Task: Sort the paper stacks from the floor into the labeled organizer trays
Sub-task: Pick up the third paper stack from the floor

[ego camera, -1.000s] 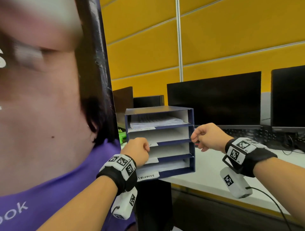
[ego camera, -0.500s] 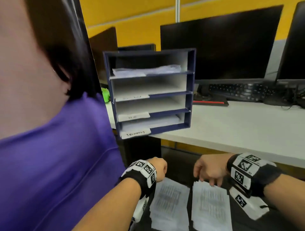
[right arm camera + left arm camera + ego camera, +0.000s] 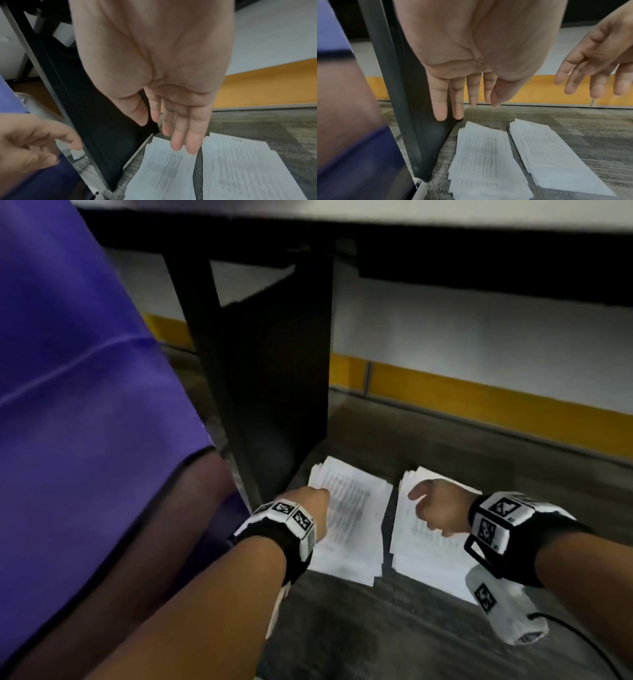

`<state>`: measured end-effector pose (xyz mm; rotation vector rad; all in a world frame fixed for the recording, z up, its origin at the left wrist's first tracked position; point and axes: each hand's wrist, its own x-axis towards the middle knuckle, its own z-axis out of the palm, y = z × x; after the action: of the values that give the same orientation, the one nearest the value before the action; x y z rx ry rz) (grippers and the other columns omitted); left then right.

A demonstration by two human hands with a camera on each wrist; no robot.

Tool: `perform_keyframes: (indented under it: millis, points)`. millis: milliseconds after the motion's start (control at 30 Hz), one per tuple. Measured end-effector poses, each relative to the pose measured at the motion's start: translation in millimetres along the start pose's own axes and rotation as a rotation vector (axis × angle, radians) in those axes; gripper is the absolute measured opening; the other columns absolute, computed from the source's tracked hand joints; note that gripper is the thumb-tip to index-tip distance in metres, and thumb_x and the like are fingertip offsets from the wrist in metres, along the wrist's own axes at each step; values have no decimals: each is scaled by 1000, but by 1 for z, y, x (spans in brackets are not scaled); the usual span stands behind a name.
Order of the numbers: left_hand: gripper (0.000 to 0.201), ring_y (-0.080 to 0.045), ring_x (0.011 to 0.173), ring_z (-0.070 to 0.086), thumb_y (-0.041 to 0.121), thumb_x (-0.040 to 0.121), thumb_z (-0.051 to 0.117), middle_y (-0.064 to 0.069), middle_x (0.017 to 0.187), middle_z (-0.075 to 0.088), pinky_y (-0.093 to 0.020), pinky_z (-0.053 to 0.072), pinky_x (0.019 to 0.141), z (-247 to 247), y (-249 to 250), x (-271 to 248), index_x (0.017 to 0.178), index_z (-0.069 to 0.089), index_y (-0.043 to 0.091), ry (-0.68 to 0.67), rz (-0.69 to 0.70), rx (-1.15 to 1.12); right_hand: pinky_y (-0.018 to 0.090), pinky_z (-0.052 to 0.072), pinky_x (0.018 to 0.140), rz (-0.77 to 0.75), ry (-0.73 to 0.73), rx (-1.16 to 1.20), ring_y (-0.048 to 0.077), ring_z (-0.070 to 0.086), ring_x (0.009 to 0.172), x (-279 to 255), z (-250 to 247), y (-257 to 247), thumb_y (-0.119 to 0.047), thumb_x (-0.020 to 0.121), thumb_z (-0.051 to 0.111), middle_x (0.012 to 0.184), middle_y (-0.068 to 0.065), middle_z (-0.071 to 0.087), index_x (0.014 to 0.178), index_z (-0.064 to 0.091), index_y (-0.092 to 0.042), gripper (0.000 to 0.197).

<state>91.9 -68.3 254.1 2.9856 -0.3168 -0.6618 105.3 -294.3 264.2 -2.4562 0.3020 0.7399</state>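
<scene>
Paper stacks (image 3: 349,518) lay side by side on grey carpet (image 3: 342,628) at your 12 o'clock, the black desk panel (image 3: 270,371) at 11. Your left hand (image 3: 310,508) and right hand (image 3: 436,513) hovered above them, fingers straight, holding nothing.

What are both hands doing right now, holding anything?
Left hand: open, fingers straight, holding nothing.
Right hand: open, holding nothing, above the white printed paper stacks.

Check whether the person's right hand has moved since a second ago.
Yes. The right hand has dropped from the desk to just above the right-hand white paper stack on the floor.
</scene>
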Motion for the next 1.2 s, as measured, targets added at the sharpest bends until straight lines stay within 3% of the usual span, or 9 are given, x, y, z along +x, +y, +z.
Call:
perform_keyframes:
  millis: [167, 333, 400, 467, 600, 733, 867, 1067, 1200]
  points:
    - [43, -30, 116, 53, 11, 89, 46, -9, 133, 49, -41, 48, 94, 72, -6, 26, 132, 45, 15, -115, 8, 9, 28, 45, 57, 97, -114, 104, 28, 57, 78, 31, 48, 34, -9, 94, 44, 110, 18, 60, 115, 46, -24, 25]
    - [44, -29, 120, 49, 16, 91, 45, -6, 136, 44, -41, 44, 98, 125, -15, 56, 135, 39, 17, -184, 1, 10, 35, 43, 62, 170, -169, 262, 31, 50, 81, 83, 98, 56, 1, 95, 45, 122, 30, 55, 127, 49, -2, 32]
    - [46, -30, 119, 49, 15, 91, 45, -5, 136, 42, -45, 44, 98, 137, -19, 67, 136, 37, 17, -217, -14, -6, 51, 52, 83, 183, -145, 299, 44, 61, 97, 99, 116, 61, -7, 95, 50, 133, 31, 47, 131, 44, 4, 38]
    - [49, -32, 117, 49, 14, 90, 47, -6, 135, 42, -46, 46, 96, 146, -24, 80, 138, 34, 17, -253, -24, -10, 58, 45, 95, 175, -111, 293, 45, 58, 109, 118, 130, 66, -15, 94, 54, 124, 28, 54, 131, 44, 5, 43]
    - [51, -32, 109, 52, 8, 91, 48, -7, 136, 40, -44, 49, 85, 164, -36, 105, 139, 32, 15, -263, -47, -32, 29, 43, 57, 193, -74, 350, 27, 53, 76, 154, 152, 72, -28, 90, 58, 84, 6, 45, 107, 37, -22, 27]
    - [52, -32, 116, 48, 7, 92, 44, -6, 139, 37, -44, 47, 87, 185, -49, 127, 141, 30, 18, -270, -73, -29, 29, 36, 62, 227, -48, 343, 21, 41, 70, 194, 178, 80, -34, 90, 59, 74, -1, 34, 75, 38, -22, 28]
    - [55, -33, 119, 46, 7, 92, 44, -5, 142, 33, -48, 47, 93, 208, -57, 142, 143, 28, 22, -291, -62, -85, 39, 47, 83, 244, -64, 319, 29, 51, 94, 214, 195, 72, -40, 90, 59, 110, 15, 51, 141, 32, 3, 72]
    - [60, -33, 127, 43, 6, 93, 47, -6, 150, 26, -46, 46, 96, 236, -68, 157, 146, 24, 21, -298, -50, -120, 36, 39, 100, 299, 0, 199, 34, 40, 132, 246, 210, 70, -54, 84, 61, 146, 22, 35, 146, 16, 8, 99]
    - [62, -32, 128, 40, 6, 90, 45, -3, 150, 23, -47, 43, 99, 250, -80, 164, 145, 22, 24, -315, -62, -123, 46, 26, 112, 244, -108, -61, 34, 30, 138, 269, 224, 72, -90, 68, 31, 152, 17, 29, 149, 27, -20, 107]
